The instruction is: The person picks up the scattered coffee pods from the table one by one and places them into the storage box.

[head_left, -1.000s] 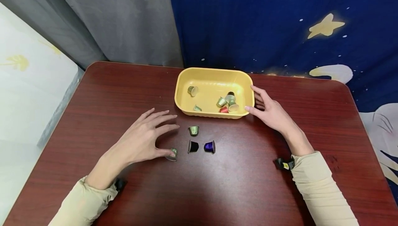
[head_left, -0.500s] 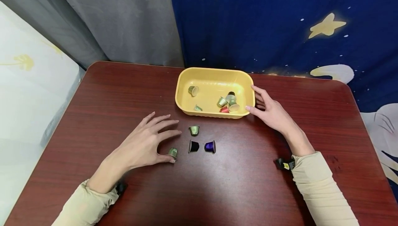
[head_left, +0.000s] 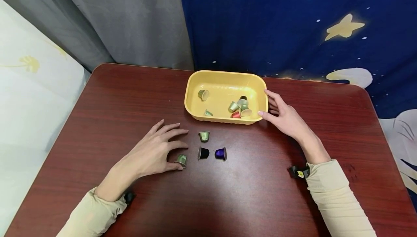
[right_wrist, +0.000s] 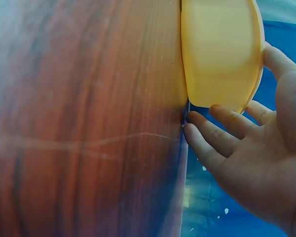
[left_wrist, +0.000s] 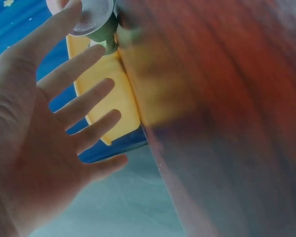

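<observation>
My left hand hovers low over the table with fingers spread. Its thumb touches the near rim of a green coffee capsule; the index finger stands apart from it in the head view. In the left wrist view, that capsule's round lid shows beside the thumb. Another green capsule, a black capsule and a purple capsule lie to the right. My right hand rests against the right end of a yellow box, thumb and index finger at its rim, fingers loosely extended.
Inside the yellow box lie a green capsule at the left, a red capsule and several others. Behind the brown wooden table hang a grey curtain and a blue curtain.
My left thumb has slid from over the green capsule to its near side, so more of the capsule shows. The right hand and the box have stayed put.
</observation>
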The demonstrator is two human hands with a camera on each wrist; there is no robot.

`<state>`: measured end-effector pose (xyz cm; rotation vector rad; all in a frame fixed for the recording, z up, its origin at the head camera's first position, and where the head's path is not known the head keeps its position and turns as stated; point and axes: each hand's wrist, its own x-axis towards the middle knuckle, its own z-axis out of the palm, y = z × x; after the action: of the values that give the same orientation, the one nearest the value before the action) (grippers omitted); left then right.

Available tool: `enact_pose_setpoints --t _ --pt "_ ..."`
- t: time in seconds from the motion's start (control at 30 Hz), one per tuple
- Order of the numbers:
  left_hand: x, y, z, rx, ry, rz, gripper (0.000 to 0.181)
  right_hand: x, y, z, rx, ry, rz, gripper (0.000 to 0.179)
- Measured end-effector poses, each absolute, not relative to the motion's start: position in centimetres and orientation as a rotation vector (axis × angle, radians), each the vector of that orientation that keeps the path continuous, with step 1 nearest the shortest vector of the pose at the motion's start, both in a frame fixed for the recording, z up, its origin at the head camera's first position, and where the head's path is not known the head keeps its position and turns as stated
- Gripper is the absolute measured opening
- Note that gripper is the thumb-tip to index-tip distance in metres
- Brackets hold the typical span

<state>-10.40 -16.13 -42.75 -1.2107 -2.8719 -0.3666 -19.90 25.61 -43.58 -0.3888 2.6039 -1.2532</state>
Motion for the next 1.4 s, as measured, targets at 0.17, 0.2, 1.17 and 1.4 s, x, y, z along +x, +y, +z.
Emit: enact_pose_setpoints --t 0.17,0.2,1.17,1.4 --pt "-10.4 -16.1 -42.8 -1.213 -2.902 -0.353 0.051 -19.9 25.6 -43.6 -0.389 2.612 -1.247 0.075" --pt "-10.4 -16.1 -42.8 -1.214 -2.904 -0.35 0.049 -20.0 25.6 -43.6 -0.39 2.612 -1.248 0.075" --pt "-11.0 -16.2 -42.1 -1.281 -2.832 -0.348 0.036 -20.0 25.7 -43.6 -0.39 2.61 -1.237 0.075" --pt "-11.3 -16.4 -41.3 -1.288 -2.733 -0.384 0.036 -20.0 25.7 -43.7 -0.404 2.612 -1.24 0.075"
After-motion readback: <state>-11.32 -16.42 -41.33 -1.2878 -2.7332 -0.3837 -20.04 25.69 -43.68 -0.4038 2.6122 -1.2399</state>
